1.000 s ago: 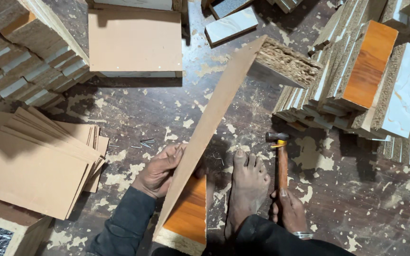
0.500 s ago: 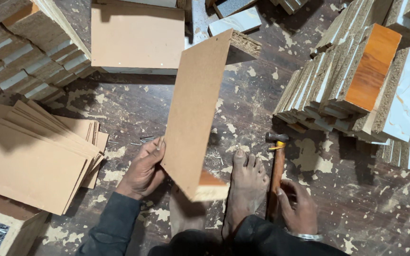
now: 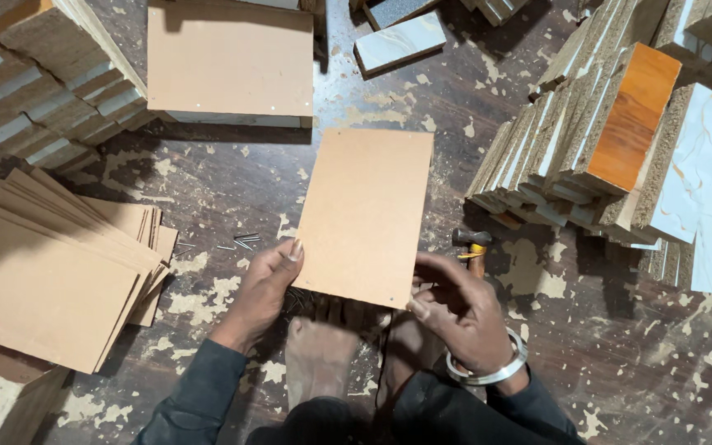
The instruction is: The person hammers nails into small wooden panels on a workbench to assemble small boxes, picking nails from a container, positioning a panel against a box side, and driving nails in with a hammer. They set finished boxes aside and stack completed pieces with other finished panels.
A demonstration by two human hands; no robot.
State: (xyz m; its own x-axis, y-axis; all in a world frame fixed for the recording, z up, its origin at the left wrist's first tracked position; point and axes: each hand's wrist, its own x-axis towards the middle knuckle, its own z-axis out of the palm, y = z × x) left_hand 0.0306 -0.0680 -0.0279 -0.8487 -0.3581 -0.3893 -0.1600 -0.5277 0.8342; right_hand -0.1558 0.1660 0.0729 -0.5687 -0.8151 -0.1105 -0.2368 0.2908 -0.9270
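A flat brown hardboard panel (image 3: 364,214) faces up in front of me, held in both hands. My left hand (image 3: 264,288) grips its lower left edge with thumb on top. At the lower right corner my right hand (image 3: 455,309), with a metal bangle on the wrist, closes on the edge. Both bare feet (image 3: 319,354) rest under the panel's near edge. A hammer (image 3: 471,243) with an orange handle lies on the floor just right of the panel, partly hidden by my right hand.
A fanned stack of brown panels (image 3: 51,264) lies at left. Loose nails (image 3: 236,241) lie on the floor beside it. A finished box (image 3: 228,66) sits at the top. Particle-board pieces (image 3: 611,140) are stacked at right, more boards (image 3: 35,91) at upper left.
The panel assembly stood tilted on edge; it has turned so the brown face lies flat toward me. My right hand left the hammer and took the panel's corner.
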